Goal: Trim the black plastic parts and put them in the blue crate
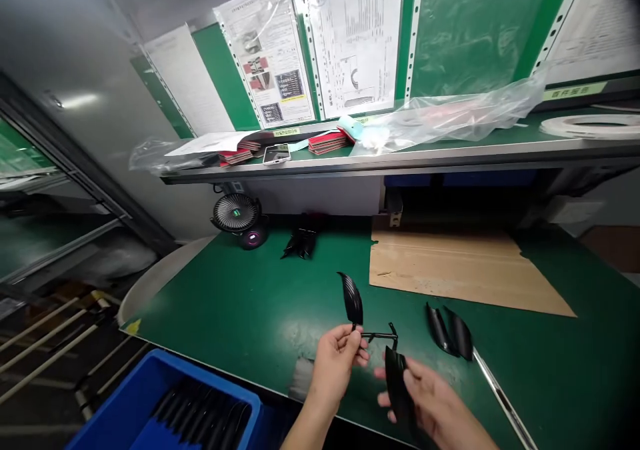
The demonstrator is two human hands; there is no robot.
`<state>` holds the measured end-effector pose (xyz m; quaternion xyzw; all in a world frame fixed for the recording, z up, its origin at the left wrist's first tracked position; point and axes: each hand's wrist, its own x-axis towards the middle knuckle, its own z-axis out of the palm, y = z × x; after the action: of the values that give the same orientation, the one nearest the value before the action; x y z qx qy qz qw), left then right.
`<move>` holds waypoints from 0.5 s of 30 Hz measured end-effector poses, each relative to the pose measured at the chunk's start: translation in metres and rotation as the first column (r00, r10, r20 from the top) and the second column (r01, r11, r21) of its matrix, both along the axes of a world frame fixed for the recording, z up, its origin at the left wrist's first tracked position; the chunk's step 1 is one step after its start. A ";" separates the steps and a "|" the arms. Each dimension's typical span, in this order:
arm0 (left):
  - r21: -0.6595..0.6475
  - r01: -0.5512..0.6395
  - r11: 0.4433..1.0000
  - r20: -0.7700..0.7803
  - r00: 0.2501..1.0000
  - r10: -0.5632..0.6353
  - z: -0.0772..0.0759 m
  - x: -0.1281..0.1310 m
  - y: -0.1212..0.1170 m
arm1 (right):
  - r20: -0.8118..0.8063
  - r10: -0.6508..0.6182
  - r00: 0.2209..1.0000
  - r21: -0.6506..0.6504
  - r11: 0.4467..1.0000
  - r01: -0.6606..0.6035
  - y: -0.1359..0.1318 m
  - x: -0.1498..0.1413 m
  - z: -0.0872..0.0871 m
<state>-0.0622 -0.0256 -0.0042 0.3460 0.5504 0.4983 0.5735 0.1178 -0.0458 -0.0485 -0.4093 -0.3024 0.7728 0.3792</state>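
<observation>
Off at 8 o'clock from my hands, a blue plastic crate (150, 380) holds rows of black pieces; at 11 o'clock sit a small desk fan (235, 211) and a black bundle (300, 242). My left hand (334, 363) is pinched closed on the black lens pair (352, 300) just below its upper lens, and my right hand (425, 397) wraps its lower lens, both held up over the green mat (240, 310). The pair looks light, stiff and glossy, probably easy to scratch, so I'd take it by the edges and spare the thin bridge. At 2 o'clock, two loose black lenses (449, 330) lie beside a steel strip (503, 397), with a cardboard sheet (450, 270) beyond them.
</observation>
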 end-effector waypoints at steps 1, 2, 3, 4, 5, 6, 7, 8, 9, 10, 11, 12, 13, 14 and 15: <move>0.069 0.004 0.998 -0.066 0.998 0.000 0.001 -0.001 -0.001 | -0.139 0.052 0.989 -0.075 0.995 -0.063 -0.007 -0.006 0.005; 0.143 0.009 0.990 -0.136 0.991 0.010 0.002 -0.001 -0.002 | -0.230 0.073 0.970 -0.122 0.987 -0.103 -0.010 -0.010 0.009; 0.207 0.015 0.978 -0.202 0.979 0.028 0.003 -0.001 -0.003 | -0.279 0.078 0.957 -0.134 0.984 -0.119 -0.012 -0.011 0.013; 0.245 0.025 0.969 -0.247 0.968 0.037 0.005 -0.001 -0.004 | -0.291 0.086 0.953 -0.110 0.986 -0.123 -0.011 -0.010 0.016; 0.249 0.036 0.968 -0.264 0.964 0.032 0.006 -0.001 -0.004 | -0.263 0.111 0.958 -0.047 0.991 -0.128 -0.009 -0.007 0.020; 0.220 0.048 0.974 -0.250 0.968 0.009 0.007 0.000 -0.004 | -0.182 0.149 0.972 0.052 0.988 -0.142 -0.006 -0.002 0.023; 0.166 0.062 0.984 -0.209 0.978 -0.026 0.007 0.001 -0.003 | -0.041 0.175 0.984 0.174 0.971 -0.166 -0.003 0.004 0.027; 0.101 0.079 0.992 -0.150 0.987 -0.064 0.007 0.002 -0.003 | 0.143 0.172 0.975 0.301 0.930 -0.208 0.000 0.011 0.031; 0.038 0.096 0.995 -0.083 0.992 -0.092 0.006 0.002 -0.003 | 0.340 0.139 0.930 0.411 0.867 -0.280 0.004 0.018 0.035; -0.012 0.108 0.994 -0.023 0.994 -0.108 0.005 0.003 -0.003 | 0.520 0.070 0.851 0.495 0.788 -0.367 0.007 0.024 0.040; -0.047 0.114 0.992 0.023 0.993 -0.113 0.004 0.004 -0.003 | 0.659 -0.018 0.752 0.548 0.696 -0.464 0.010 0.030 0.044; -0.071 0.122 0.990 0.055 0.991 -0.118 0.003 0.004 -0.005 | 0.751 -0.105 0.652 0.570 0.601 -0.560 0.013 0.035 0.048; -0.086 0.128 0.988 0.080 0.989 -0.121 0.002 0.005 -0.006 | 0.805 -0.180 0.566 0.567 0.512 -0.645 0.016 0.037 0.051; -0.097 0.133 0.986 0.097 0.988 -0.124 0.001 0.005 -0.007 | 0.832 -0.244 0.498 0.553 0.433 -0.712 0.018 0.039 0.053; -0.104 0.140 0.985 0.110 0.986 -0.129 0.000 0.005 -0.009 | 0.844 -0.298 0.446 0.532 0.367 -0.763 0.020 0.039 0.055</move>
<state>-0.0575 -0.0345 -0.0040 0.3238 0.5227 0.4441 0.6517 0.1568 -0.0256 0.0064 -0.3982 -0.8731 0.2131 0.1835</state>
